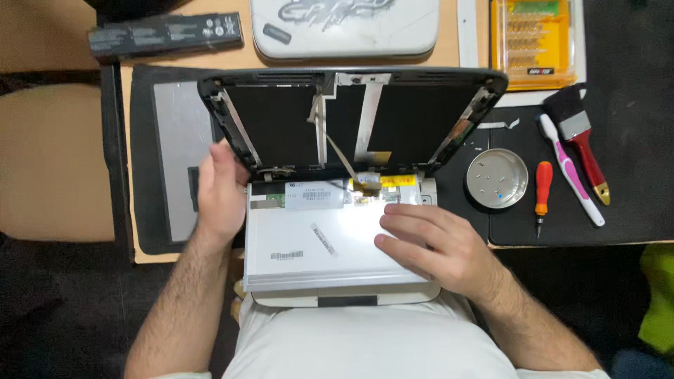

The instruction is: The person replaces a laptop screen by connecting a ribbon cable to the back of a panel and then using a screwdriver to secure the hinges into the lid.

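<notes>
A small laptop sits open in front of me, its black lid shell standing up with ribbon cables and metal strips showing inside. The detached display panel lies face down over the laptop base, silver back up with small labels. My left hand grips the lid's lower left corner by the hinge. My right hand rests flat on the panel's right side, fingers spread toward the cable connector.
A round metal dish with small screws, an orange screwdriver, a pink-and-white toothbrush and a red-handled brush lie on a black mat at right. A yellow bit set, white laptop, black battery and grey panel surround.
</notes>
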